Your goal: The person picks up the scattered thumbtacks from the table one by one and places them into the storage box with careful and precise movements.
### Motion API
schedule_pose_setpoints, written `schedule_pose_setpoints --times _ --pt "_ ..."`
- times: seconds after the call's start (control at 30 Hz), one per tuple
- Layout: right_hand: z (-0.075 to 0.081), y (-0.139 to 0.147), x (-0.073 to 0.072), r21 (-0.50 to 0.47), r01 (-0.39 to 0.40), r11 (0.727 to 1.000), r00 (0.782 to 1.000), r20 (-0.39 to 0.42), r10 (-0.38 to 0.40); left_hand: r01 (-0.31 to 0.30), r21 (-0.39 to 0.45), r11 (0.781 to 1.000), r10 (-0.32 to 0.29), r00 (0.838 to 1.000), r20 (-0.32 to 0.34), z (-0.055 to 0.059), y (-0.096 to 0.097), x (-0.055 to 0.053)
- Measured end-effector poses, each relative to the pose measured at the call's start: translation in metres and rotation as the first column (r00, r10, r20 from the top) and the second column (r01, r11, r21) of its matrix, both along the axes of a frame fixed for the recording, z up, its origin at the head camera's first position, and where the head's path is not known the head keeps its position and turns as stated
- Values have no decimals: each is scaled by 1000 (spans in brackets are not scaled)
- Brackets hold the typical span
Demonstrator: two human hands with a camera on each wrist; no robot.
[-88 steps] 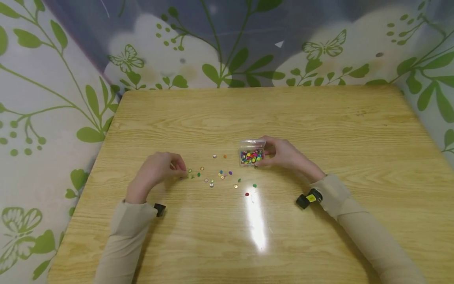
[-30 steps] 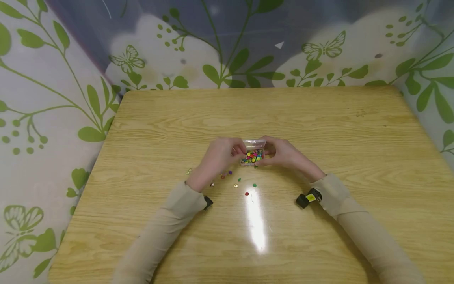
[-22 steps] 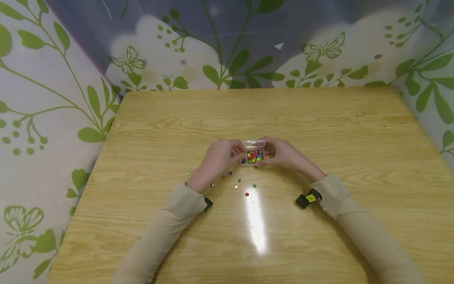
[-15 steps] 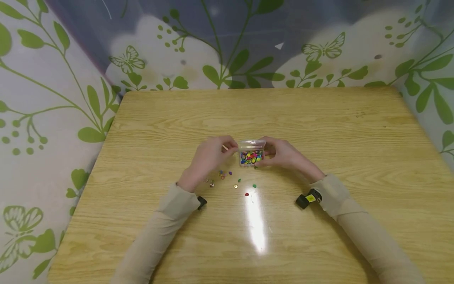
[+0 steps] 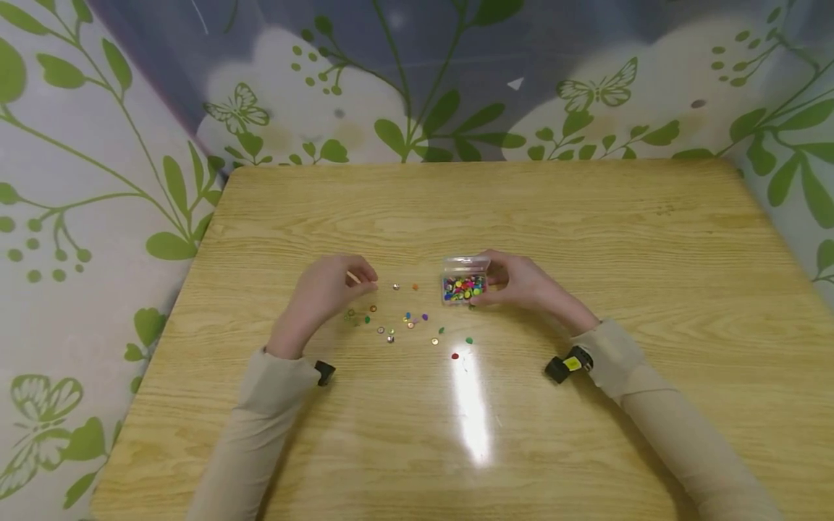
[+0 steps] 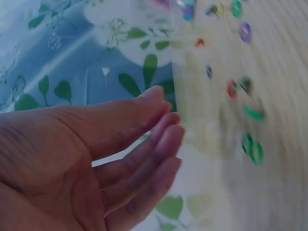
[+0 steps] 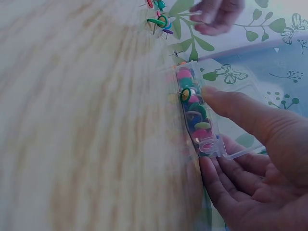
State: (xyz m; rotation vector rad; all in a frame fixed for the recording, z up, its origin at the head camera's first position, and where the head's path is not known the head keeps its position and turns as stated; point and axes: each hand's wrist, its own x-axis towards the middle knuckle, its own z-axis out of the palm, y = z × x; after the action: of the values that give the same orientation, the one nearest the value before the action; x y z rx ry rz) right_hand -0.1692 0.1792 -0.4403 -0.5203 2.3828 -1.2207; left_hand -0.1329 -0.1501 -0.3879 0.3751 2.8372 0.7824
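The left hand (image 5: 319, 293) has drawn back from the box's side and now hangs over the left part of the scatter; the right hand (image 5: 524, 282) has stayed put.

The wooden desk (image 5: 586, 217) carries everything. The left hand's fingers are loosely bent, slightly apart, with nothing visible between them. The right hand's thumb and fingers are clamped on the clear plastic box (image 5: 449, 302), which sits right of centre, its lid (image 5: 465, 265) tilted up at the far side. Multicoloured thumbtacks fill it. More lie loose between the hands and nearer the person, among them a silver tack (image 5: 396, 287), an orange tack (image 5: 415, 287) and a red tack (image 5: 455, 356).

The step in hand looks like gathering, between pickups; the next move calls for a fine pinch on one head, clear of the point.
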Motion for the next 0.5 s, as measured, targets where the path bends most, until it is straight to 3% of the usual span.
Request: schedule_pose_setpoints --times 0.23,0.5 --pt "-1 1 -1 10 2 1000 1000 -4 -2 12 -121 993 -2 997 76 -7 -21 9" --pt "-1 1 0 11 -2 1000 1000 -8 2 4 -206 979 23 991 130 -14 -24 9"
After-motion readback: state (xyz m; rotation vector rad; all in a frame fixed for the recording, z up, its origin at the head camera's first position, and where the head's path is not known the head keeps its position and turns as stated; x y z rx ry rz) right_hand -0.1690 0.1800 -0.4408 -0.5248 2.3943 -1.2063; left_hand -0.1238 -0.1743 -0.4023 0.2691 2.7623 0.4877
